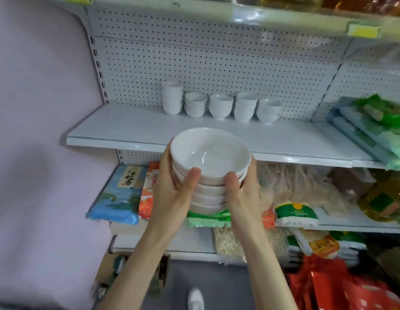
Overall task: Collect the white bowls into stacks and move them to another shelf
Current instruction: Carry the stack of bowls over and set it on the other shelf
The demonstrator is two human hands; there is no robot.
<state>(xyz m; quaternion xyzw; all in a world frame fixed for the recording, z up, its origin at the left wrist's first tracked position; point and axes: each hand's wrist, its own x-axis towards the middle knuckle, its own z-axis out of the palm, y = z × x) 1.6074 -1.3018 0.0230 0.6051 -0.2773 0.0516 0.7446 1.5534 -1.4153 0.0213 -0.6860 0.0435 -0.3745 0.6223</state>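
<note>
White pegboard backs a pale shelf; five short stacks of white bowls stand in a row against it, likely pushed back to leave the front free; a held stack, about five bowls, hovers just before the shelf's front edge; left hand and right hand clasp its opposite sides, thumbs forward, probably to stop it toppling.
</note>
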